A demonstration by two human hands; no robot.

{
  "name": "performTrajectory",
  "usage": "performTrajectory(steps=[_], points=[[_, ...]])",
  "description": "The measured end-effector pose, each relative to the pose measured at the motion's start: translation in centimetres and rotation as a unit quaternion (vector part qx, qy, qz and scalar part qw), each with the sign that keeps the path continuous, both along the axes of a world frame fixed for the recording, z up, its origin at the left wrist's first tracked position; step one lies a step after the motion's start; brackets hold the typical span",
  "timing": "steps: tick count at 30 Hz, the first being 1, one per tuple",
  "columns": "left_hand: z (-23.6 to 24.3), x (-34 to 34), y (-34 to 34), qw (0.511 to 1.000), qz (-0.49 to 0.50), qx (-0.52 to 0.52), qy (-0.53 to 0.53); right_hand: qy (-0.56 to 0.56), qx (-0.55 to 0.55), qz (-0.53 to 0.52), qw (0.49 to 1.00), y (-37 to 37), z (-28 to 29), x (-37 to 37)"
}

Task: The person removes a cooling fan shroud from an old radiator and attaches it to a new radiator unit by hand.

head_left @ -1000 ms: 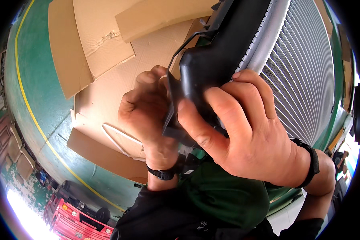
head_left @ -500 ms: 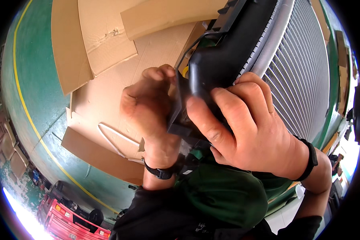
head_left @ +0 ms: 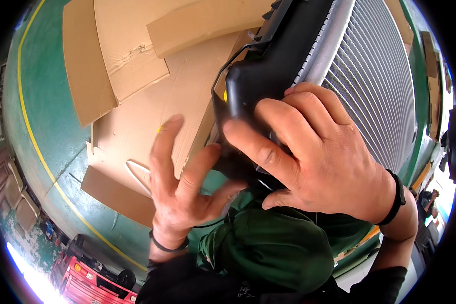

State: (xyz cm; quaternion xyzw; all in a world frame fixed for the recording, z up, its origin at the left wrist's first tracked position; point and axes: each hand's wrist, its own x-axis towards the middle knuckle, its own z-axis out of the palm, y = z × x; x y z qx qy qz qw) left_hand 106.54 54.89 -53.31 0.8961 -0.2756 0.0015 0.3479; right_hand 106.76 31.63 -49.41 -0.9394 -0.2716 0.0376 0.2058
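A large radiator (head_left: 372, 86) with silvery fins leans across the upper right. Along its left edge runs a black plastic tank (head_left: 258, 83) with a crimped metal seam. My right hand (head_left: 319, 147) is closed over the lower end of this tank, its fingers curled round the edge by the seam. A thin black strip or bracket (head_left: 219, 81) stands off the tank's left side, with a small yellow spot (head_left: 225, 95) behind it. Just left of the tank's lower corner, my left hand (head_left: 180, 187) is open, fingers spread and slightly blurred, with nothing seen in it.
Opened cardboard (head_left: 131, 101) lies under and left of the radiator, with a pale strap (head_left: 137, 175) on it. Below is my knee in dark green cloth (head_left: 273, 248). Green floor (head_left: 40, 111) with a yellow line curves at left; a red vehicle-like thing (head_left: 93, 281) stands lower left.
My left hand has come off the tank's lower corner, moving down and left, and its fingers have spread. My right hand keeps its hold; the radiator appears slightly further left.
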Motion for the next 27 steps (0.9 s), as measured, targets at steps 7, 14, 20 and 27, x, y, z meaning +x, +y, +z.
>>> performTrajectory(steps=[7,14,20,27], points=[[0.5,1.7,1.5,0.989,-0.094,0.093,-0.072,0.046,0.022,0.004,0.999,-0.2,1.2,0.3],[-0.3,2.4,1.1,0.901,-0.078,-0.294,0.311,0.017,0.074,-0.010,0.997,-0.1,1.3,-0.1],[0.8,5.8,-1.5,0.862,-0.008,-0.178,0.475,0.018,0.066,-0.019,0.997,-0.5,1.1,-0.9],[-1.4,9.8,-3.0,0.814,-0.072,-0.195,0.542,0.026,0.039,-0.048,0.998,0.5,2.1,-1.5]])
